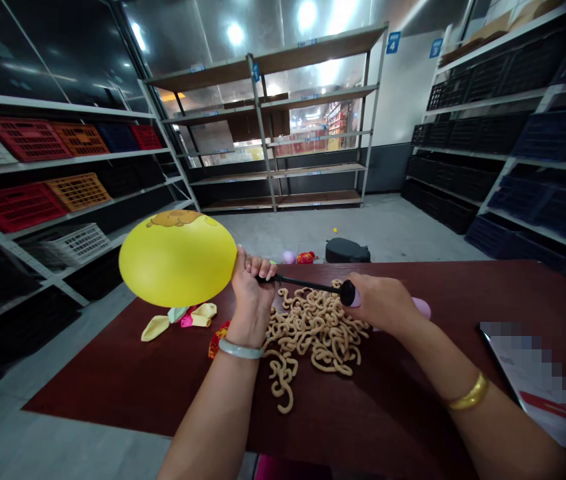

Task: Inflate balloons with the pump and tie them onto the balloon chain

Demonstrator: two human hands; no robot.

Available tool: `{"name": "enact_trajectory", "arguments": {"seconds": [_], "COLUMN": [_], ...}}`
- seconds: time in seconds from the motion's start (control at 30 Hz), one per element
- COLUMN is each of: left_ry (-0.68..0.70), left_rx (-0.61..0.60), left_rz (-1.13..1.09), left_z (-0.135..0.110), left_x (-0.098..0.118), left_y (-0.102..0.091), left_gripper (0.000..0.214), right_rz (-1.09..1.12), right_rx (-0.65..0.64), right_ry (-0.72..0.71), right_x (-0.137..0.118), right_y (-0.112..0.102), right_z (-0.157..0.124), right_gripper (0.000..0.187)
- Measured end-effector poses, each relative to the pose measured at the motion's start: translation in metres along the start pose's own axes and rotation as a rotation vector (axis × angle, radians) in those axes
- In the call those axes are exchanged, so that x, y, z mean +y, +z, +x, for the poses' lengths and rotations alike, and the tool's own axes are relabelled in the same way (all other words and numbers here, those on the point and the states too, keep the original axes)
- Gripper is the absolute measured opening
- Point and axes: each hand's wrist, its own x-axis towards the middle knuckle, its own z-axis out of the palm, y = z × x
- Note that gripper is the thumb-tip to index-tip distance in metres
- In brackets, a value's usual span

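A large yellow balloon (177, 260), inflated and with a brown printed figure on top, bulges out to the left of my left hand (254, 277). The fingers of that hand are wrapped round the balloon's neck and the black end of a balloon pump (310, 285). The pump's black rod runs rightward to its purple body, gripped by my right hand (383, 303). Under the rod lies a heap of beige curly snack-like pieces (313, 327). Several uninflated balloons (203, 315) rest left of my wrist, and a red and yellow patterned item (219, 340) is partly hidden behind it.
The dark red table (127, 380) fills the foreground, with a phone-like device (527, 380) at its right. Beyond its far edge a dark grey stool-like object (347, 251) stands on the floor. Shelves with crates (33, 137) line the left and right; a metal rack (313, 170) stands behind.
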Motion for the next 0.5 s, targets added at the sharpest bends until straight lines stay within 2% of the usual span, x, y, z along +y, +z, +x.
{"name": "enact_trajectory", "arguments": {"seconds": [0.1,0.3,0.4,0.5], "left_ry": [-0.020,-0.190,-0.231,-0.250], "left_rx": [-0.025,-0.043,-0.046,-0.035], "left_rz": [-0.044,-0.025,-0.008,0.005], "left_z": [-0.015,-0.054,-0.063,-0.061], "left_x": [-0.018,-0.066,-0.077,-0.079], "left_y": [0.008,0.022,0.025,0.022], "left_gripper": [0.048,0.050,0.052,0.054], "right_rz": [-0.031,0.010,0.030,0.050], "right_rx": [0.026,0.031,0.030,0.015], "right_ry": [0.014,0.001,0.002,-0.005], "right_x": [-0.006,-0.028,-0.035,-0.035], "right_y": [-0.004,-0.004,-0.002,0.003], "right_z": [-0.003,-0.009,-0.011,-0.009], "right_gripper": [0.031,0.037,0.039,0.041]}}
